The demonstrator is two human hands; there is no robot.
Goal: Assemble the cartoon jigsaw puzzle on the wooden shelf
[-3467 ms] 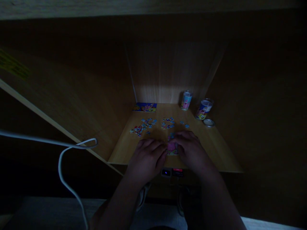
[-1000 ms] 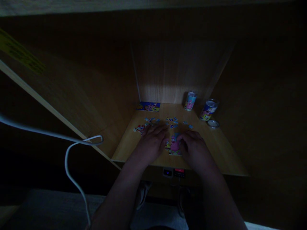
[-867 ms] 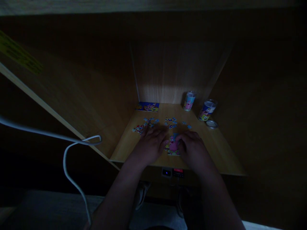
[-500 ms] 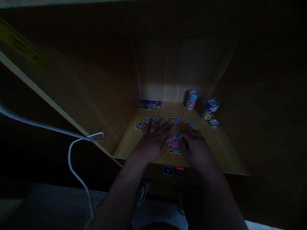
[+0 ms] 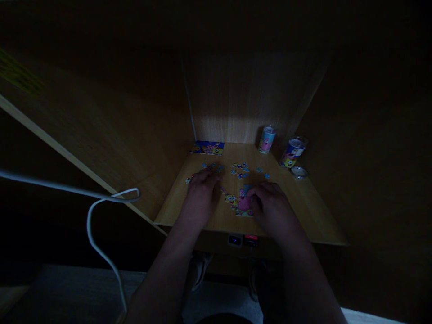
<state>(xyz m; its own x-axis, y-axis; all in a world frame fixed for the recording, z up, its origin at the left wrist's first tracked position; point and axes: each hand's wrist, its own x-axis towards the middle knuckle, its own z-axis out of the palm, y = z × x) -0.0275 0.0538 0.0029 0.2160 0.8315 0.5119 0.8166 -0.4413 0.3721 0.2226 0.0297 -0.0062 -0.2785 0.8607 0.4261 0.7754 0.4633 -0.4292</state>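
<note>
A partly joined jigsaw puzzle [image 5: 245, 204] with a pink cartoon figure lies near the front of the wooden shelf. My right hand [image 5: 274, 207] is curled at its right side, thumb and forefinger closed on the edge. A joined yellow section [image 5: 231, 198] adjoins it on the left. Over the loose pieces on the left is my left hand [image 5: 202, 191], fingers bent downward and thumb apart; nothing shows in its grasp, though it hides part of the pile. Several loose puzzle pieces [image 5: 240, 171] lie behind the puzzle, with a blue piece [image 5: 267, 175] farther right.
Two printed cans, one pink and blue [image 5: 267, 140] and one dark blue and yellow [image 5: 293, 153], stand at the back right beside a round lid [image 5: 299, 172]. A picture card [image 5: 207, 147] lies at the back left. A white cable [image 5: 97, 243] hangs at left. Wooden side walls enclose the shelf.
My left hand has moved left from the puzzle to the loose pieces, uncovering the yellow section. My right hand stays at the puzzle's right edge. The view has shifted slightly.
</note>
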